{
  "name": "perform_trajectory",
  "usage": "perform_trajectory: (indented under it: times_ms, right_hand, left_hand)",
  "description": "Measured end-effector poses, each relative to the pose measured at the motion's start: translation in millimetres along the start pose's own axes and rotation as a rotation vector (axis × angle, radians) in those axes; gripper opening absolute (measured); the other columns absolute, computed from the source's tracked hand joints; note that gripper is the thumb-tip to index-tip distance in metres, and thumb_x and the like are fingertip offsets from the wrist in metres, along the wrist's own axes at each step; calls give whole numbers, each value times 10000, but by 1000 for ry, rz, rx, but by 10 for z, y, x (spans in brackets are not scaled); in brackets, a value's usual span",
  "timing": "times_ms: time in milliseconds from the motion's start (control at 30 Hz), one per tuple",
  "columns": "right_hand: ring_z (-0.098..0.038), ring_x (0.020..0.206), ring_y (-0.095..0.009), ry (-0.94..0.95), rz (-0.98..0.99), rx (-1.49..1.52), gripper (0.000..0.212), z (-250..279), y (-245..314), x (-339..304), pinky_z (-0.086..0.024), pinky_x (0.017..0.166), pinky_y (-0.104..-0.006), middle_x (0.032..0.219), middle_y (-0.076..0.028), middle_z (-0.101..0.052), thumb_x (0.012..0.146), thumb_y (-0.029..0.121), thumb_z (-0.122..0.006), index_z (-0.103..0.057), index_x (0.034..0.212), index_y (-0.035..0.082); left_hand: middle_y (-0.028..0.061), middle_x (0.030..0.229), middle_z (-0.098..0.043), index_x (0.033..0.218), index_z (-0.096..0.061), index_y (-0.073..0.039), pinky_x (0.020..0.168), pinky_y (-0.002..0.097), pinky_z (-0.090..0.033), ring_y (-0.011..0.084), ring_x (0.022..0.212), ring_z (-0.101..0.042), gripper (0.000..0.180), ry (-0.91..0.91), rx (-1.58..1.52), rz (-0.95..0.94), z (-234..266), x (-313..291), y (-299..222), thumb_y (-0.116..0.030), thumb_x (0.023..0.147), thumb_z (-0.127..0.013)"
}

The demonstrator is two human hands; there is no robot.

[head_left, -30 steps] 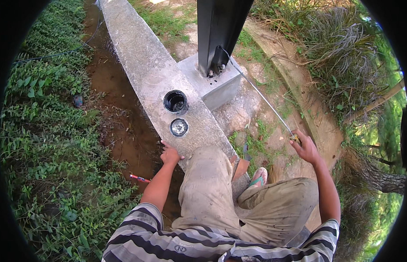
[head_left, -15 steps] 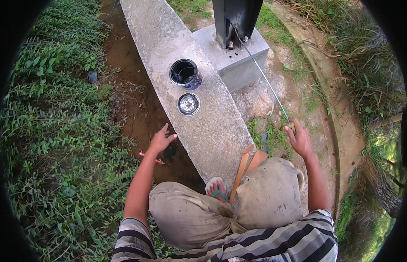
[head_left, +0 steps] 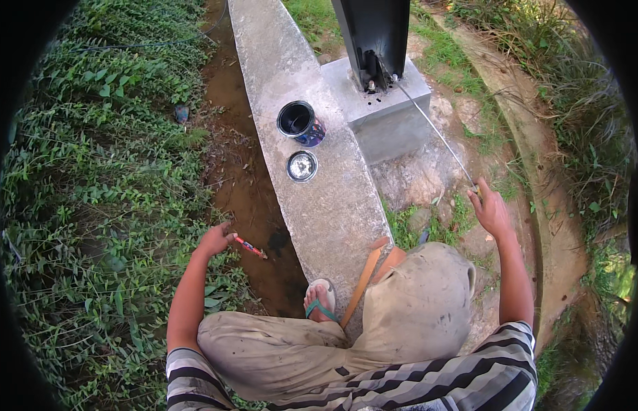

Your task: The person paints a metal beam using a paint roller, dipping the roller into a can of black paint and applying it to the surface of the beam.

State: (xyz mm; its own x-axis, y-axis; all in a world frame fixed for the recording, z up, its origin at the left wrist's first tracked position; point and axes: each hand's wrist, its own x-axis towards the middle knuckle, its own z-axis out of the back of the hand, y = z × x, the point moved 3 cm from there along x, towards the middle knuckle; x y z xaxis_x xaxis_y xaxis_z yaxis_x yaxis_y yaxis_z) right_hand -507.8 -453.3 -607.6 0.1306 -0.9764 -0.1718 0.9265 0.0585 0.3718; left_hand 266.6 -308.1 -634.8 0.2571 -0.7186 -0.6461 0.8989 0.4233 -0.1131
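My right hand (head_left: 492,209) is closed around the yellow grip of a long thin metal rod (head_left: 435,130). The rod slants up and left to the foot of a black metal post (head_left: 374,34); its far end is dark against the post and hard to make out. My left hand (head_left: 217,240), empty with fingers apart, hovers over the plants at the ditch edge, near a red wrapper (head_left: 250,248). On the concrete wall top stands an uncovered paint tin (head_left: 309,133) with black paint inside. Its round lid (head_left: 302,166), smeared whitish and black, lies just nearer to me.
The post stands on a grey concrete block (head_left: 394,130) beside the wall (head_left: 333,212). An orange-brown flat strip (head_left: 363,281) lies by my sandalled foot (head_left: 320,300). A muddy ditch (head_left: 240,151) and dense green plants (head_left: 113,205) run along the left. A curved kerb (head_left: 511,130) bounds the right.
My left hand has moved left and down, away from the wall. My right hand still grips the rod and has shifted slightly right and up. The whole view has shifted a little.
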Motion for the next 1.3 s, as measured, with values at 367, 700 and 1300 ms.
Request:
perform_trajectory:
  times_ms: [367, 700, 1300]
  right_hand:
    - [-663, 903, -529, 93, 39, 68, 407, 174, -460, 394, -495, 802, -586, 846, -274, -695, 1075, 409, -629, -576, 1341, 106]
    - [-674, 940, -517, -22, 136, -32, 420, 271, -784, 573, -502, 825, -585, 861, -285, -691, 1073, 437, -629, -594, 1322, 101]
    - [-667, 1003, -526, 55, 47, -19, 425, 107, -503, 434, -503, 862, -604, 951, -294, -710, 1067, 445, -632, -606, 1325, 108]
  left_hand:
    - [261, 1358, -718, 1543, -537, 12, 1087, 433, -542, 338, 1259, -708, 678, 304, -210, -40, -735, -658, -113, -381, 1026, -732]
    - [257, 1350, -722, 1514, -562, 19, 1073, 439, -549, 369, 1260, -708, 680, 204, -198, 16, -718, -616, -47, -430, 1024, -710]
    - [238, 1223, -761, 1512, -587, -75, 993, 481, -573, 397, 1137, -737, 648, 235, 23, -166, -879, -532, -240, -460, 1004, -704]
